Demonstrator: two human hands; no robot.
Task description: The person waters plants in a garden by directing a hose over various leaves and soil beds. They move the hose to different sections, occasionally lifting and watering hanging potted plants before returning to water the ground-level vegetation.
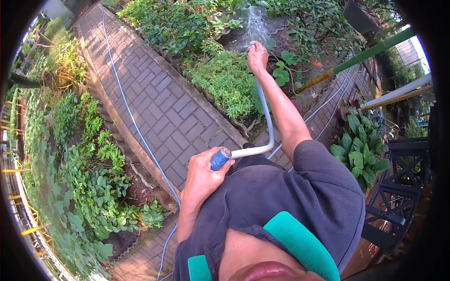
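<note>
My right hand [258,58] is stretched out ahead and closed around the end of a pale hose [267,112]. Water [257,25] sprays from there onto the plants and soil. Close to my chest, my left hand [206,171] grips a blue cylindrical handle [219,159] with a worn, rounded end. The hose bends between the two hands, and a whitish stretch of it passes beside the blue handle. Low green plants [225,79] grow just below and left of my right hand.
A brick path [164,107] runs up to the left with a thin blue hose [123,93] along it. Leafy beds [98,187] border it. At right are a green and yellow pole [370,54], a broad-leaved plant [358,150] and a black metal frame [398,192].
</note>
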